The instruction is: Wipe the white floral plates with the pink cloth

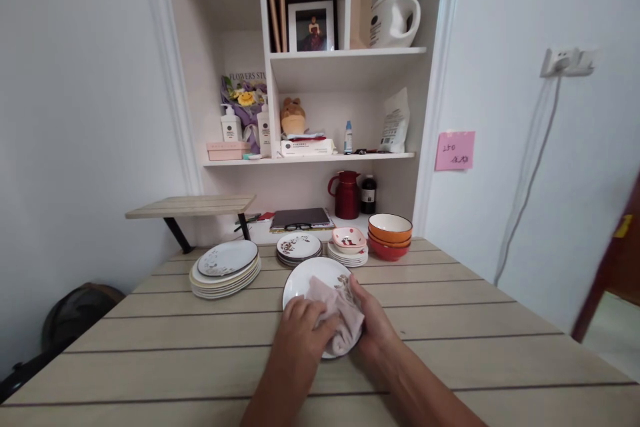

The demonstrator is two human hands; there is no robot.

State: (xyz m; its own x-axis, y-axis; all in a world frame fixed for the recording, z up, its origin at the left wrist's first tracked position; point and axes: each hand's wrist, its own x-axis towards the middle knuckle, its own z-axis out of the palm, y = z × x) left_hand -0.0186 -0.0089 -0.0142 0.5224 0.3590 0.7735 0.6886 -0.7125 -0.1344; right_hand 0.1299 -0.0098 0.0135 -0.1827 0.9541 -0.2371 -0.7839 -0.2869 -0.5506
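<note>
A white plate [300, 278] with a dark rim and a brown flower print is tilted up towards me above the table. My right hand [374, 321] grips its right edge, with the thumb over the rim and the other fingers hidden behind. Against the plate's face lies a crumpled pale pink cloth [336, 310]. My left hand [304, 328] has its curled fingers on the cloth's left part, pressing it to the plate. The plate's lower edge is partly covered by the cloth and my hands.
On the slatted table [200, 347] stand a stack of large plates [225, 270], smaller dark-rimmed plates [299, 247], small white dishes topped by a patterned bowl [349, 243], and orange and red bowls [390, 237]. Behind are a laptop [300, 217], a red jug [347, 195] and a raised wooden shelf [195, 205].
</note>
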